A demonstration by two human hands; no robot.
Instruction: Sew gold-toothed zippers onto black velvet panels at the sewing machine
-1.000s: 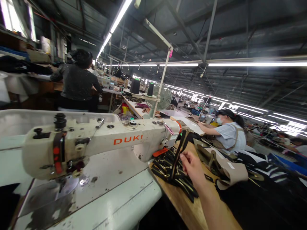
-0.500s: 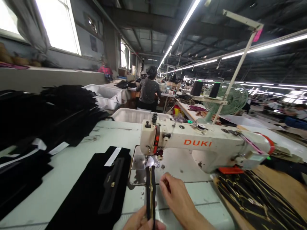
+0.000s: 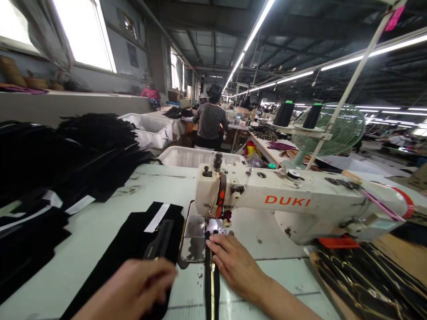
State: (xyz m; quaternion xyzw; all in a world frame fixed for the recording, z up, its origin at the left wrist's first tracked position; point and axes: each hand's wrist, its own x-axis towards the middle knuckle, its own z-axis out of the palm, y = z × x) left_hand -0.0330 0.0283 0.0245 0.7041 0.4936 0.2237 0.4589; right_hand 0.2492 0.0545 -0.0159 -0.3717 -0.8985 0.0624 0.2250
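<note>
Left hand [image 3: 131, 286] now leftward — perhaps flat

Long factory hall: ceiling strip lights [image 3: 256, 26], bright windows [image 3: 83, 38] left.

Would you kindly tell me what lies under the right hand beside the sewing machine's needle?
The right hand rests on a black zipper with gold teeth, which runs onto the metal needle plate. The zipper's end beneath the hand is hidden.
</note>
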